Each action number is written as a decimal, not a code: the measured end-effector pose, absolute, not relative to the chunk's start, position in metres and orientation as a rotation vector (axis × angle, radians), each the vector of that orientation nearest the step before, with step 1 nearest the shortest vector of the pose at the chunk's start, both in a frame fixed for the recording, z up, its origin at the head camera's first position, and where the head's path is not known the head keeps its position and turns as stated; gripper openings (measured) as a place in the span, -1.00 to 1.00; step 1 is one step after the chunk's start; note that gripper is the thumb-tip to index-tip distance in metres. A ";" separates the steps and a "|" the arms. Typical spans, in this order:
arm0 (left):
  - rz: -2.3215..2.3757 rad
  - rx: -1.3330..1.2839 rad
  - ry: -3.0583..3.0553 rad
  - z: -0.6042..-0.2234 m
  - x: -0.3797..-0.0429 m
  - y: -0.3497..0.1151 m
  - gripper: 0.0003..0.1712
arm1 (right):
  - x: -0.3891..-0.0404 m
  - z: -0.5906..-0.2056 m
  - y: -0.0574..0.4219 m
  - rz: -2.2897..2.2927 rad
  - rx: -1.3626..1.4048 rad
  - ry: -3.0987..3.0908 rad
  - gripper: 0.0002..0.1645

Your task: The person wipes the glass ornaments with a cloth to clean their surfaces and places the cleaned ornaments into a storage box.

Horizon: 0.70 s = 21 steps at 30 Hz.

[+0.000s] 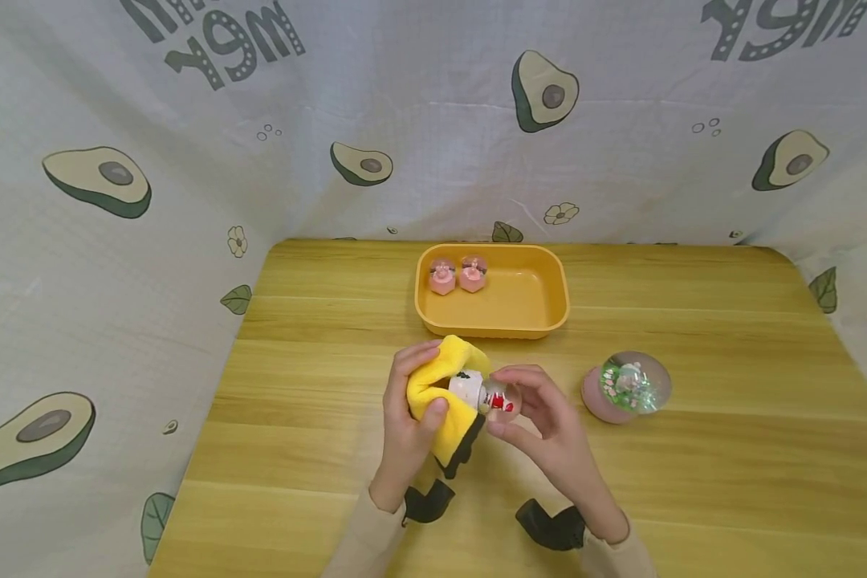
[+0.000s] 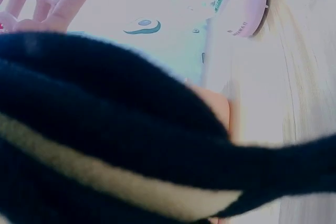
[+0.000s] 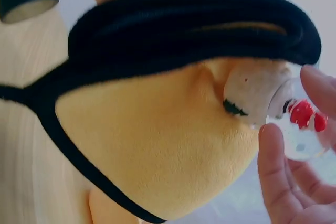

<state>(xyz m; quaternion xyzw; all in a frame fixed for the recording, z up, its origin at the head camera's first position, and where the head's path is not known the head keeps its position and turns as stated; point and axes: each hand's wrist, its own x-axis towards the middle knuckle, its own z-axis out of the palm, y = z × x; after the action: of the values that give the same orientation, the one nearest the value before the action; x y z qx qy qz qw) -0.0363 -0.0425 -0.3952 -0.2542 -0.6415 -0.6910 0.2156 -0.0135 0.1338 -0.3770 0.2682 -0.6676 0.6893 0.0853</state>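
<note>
My left hand grips a folded yellow cloth with dark edging, wrapped partly about the white base of a small snow globe. The globe lies on its side, its clear ball pointing right, with a red and white figure inside. Thumb and fingers of my right hand pinch that ball from both sides. In the right wrist view, the cloth spreads beside the white base, and fingertips rest on the glass of the snow globe. Dark edging of the cloth fills much of the left wrist view.
A larger snow globe with a pink base stands to the right of my right hand. Behind the hands is a yellow-orange tray with two small pink globes at its left end. A patterned white sheet hangs behind the wooden table.
</note>
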 end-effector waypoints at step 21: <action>-1.973 -0.792 -1.808 -0.373 -0.033 -0.035 -0.64 | -0.021 -0.364 0.129 1.409 1.023 -1.904 -0.60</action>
<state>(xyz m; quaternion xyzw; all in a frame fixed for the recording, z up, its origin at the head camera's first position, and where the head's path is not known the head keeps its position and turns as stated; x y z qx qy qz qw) -0.0327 -0.0349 -0.3735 -0.2793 -0.6379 -0.6961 0.1749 -0.0211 0.1294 -0.3643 0.3810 -0.7090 0.5247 0.2772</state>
